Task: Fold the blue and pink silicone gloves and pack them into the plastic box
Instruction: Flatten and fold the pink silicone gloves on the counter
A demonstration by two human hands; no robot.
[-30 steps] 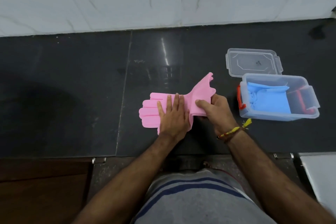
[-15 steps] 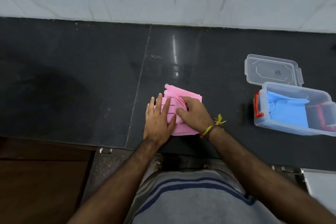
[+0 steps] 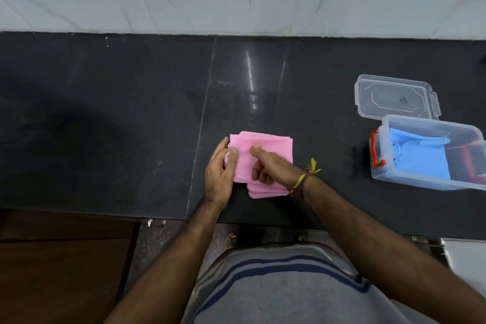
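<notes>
Now left hand [image 3: 219,166] grips folded pink glove [image 3: 273,146] edge; right hand [image 3: 271,166] pinches top

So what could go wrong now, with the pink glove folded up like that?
The folded pink glove may spring open once the left hand and right hand lift it. The plastic box already holds the blue glove, so space looks tight. The lid lies apart and could be forgotten.
</notes>
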